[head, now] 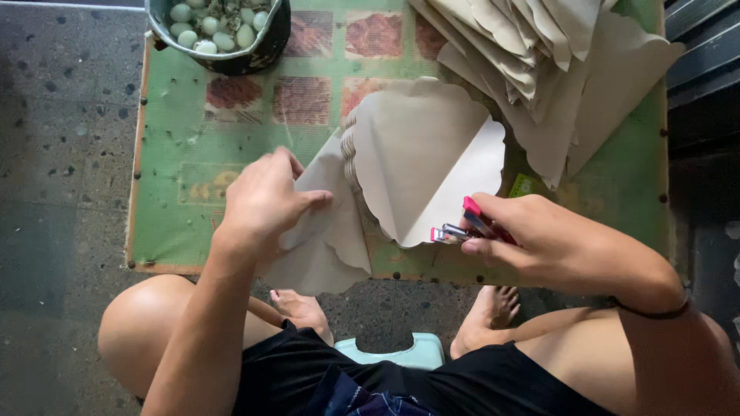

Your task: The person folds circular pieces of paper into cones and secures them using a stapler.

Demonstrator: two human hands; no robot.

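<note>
**Stapler at the scalloped edge**

My right hand (515,231) is wrapped tight around a small stapler (466,226), pink plastic on top and bright metal at the nose, and that nose sits right at the lower rim of a folded paper piece (420,158). The paper is matte, greyish beige on one face and white on the flap, with a wavy, scalloped outline all the way round. It is folded over so the white side shows as a wedge near the stapler.

My left hand (266,202) lies flat on another scalloped sheet (327,239), fingers spread loosely and pressing down, gripping nothing. That sheet hangs partly off the near edge of the low table (166,154), whose top is a worn green covering with faded red squares, studded along its rim.

Just under the folded piece I can see the ribbed edge of a stack of finished ones (352,150). Farther back on the right is a loose heap of flat cut sheets (539,46), same dull beige, fanned and overlapping. At the far left corner stands a dark metal pot (266,48) of pale greenish eggs (212,23), smooth and rounded. The floor (62,154) is speckled grey stone.
</note>
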